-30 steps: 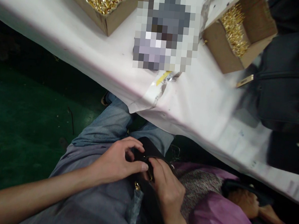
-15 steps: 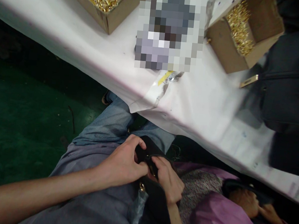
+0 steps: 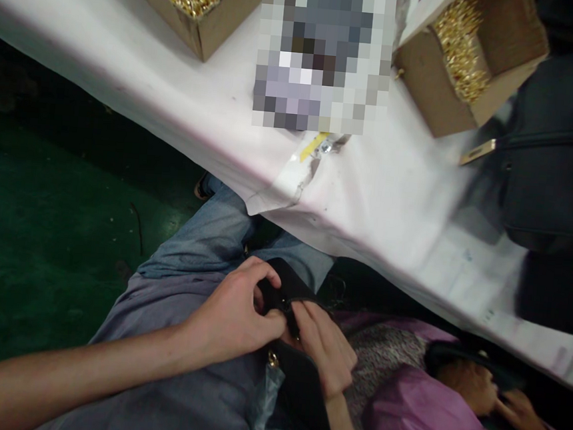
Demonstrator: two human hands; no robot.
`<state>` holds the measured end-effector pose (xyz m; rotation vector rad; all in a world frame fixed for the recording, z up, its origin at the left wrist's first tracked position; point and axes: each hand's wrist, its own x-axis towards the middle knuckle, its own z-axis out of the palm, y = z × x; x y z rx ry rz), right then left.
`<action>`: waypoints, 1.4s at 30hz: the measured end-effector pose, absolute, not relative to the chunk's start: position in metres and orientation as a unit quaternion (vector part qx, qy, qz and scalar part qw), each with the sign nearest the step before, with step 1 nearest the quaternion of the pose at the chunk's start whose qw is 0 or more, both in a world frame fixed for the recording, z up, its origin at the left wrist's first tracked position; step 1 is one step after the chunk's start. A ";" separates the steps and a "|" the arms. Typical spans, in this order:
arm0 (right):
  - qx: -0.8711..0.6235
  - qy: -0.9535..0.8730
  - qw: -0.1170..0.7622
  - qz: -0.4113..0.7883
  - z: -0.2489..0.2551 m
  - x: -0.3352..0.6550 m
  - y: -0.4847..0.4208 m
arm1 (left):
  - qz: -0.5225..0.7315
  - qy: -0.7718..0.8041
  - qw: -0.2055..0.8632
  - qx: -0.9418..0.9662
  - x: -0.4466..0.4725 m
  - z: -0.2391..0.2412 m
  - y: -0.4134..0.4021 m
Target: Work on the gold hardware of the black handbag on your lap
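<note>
Dark green floor, smooth with a dull sheen, fills the left. The left hand lies on the lap over soft grey cloth, its fingers curled and pinched on the edge of a black bag, a supple, leather-like piece resting on the thighs just below the table edge. A small round gold fitting glints on the bag beneath the thumb, beside crinkled clear plastic. The right hand meets the left at the same edge, fingers bent and gripping the black material. Above, the table wears a pale, smudged covering with a torn taped patch. Two brown cardboard boxes hold heaps of shiny gold pieces. Far right, another dark bag sits on the table.
</note>
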<state>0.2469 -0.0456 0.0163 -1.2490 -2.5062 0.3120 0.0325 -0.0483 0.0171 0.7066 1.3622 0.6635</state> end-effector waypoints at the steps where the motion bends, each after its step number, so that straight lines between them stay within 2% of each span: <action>1: -0.459 -0.867 0.151 0.119 0.017 0.244 -0.047 | 0.295 0.603 0.672 0.312 0.032 0.016 -0.049; 4: -0.512 -0.832 0.148 0.152 0.020 0.237 -0.052 | 0.297 0.604 0.671 0.310 0.032 0.014 -0.051; 8: -0.521 -0.806 0.199 0.200 0.024 0.230 -0.053 | 0.299 0.601 0.665 0.326 0.032 0.013 -0.053; 15: -0.505 -0.813 0.213 0.197 0.024 0.233 -0.049 | 0.313 0.587 0.661 0.347 0.027 0.019 -0.051; 19: -0.513 -0.804 0.227 0.198 0.024 0.239 -0.044 | 0.357 0.513 0.697 0.352 0.016 0.018 -0.046; 25: -0.527 -0.795 0.197 0.228 0.029 0.246 -0.042 | 0.363 0.446 0.632 0.519 -0.002 0.012 -0.033; 32: -0.572 -0.740 0.237 0.262 0.040 0.253 -0.049 | 0.346 0.339 0.639 0.597 -0.021 0.013 -0.027; 38: -0.554 -0.711 0.254 0.351 0.048 0.245 -0.044 | 0.378 0.334 0.706 0.497 -0.023 0.006 -0.019; 42: -0.551 -0.706 0.247 0.369 0.045 0.244 -0.040 | 0.364 0.348 0.700 0.506 -0.020 0.007 -0.011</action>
